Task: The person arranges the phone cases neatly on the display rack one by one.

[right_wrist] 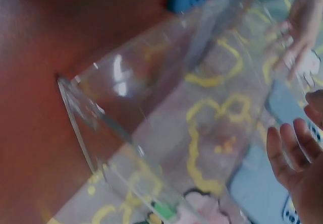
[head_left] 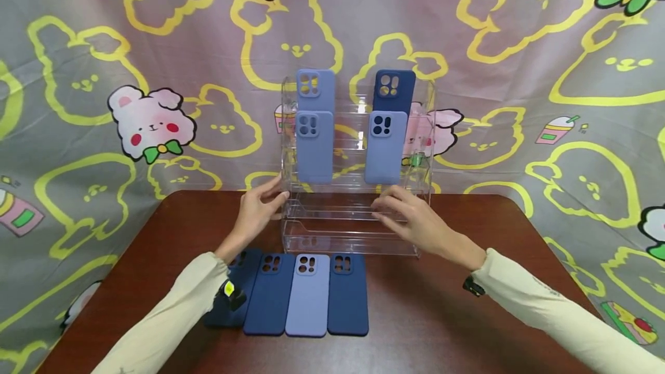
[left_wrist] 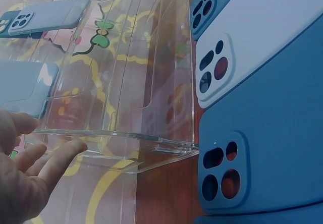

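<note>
A clear acrylic tiered stand (head_left: 358,245) stands on the table. My left hand (head_left: 254,208) is at its left side edge, fingertips right at the panel; the left wrist view shows the fingers loosely bent beside that edge. In front of the lower tiers my right hand (head_left: 413,221) hovers with relaxed fingers and nothing in them. Upper tiers hold a light blue phone case (head_left: 317,85) at top left and a navy phone case (head_left: 395,91) at top right. Below these lean another light blue phone case (head_left: 314,157) and a pale lavender-blue phone case (head_left: 385,152).
Before the stand, a row of phone cases lies flat: a navy one (head_left: 348,299), a lavender one (head_left: 307,305), a dark blue one (head_left: 267,302) and a further dark one (head_left: 228,313) partly behind my left wrist. A patterned curtain (head_left: 208,62) hangs behind the brown table (head_left: 441,328).
</note>
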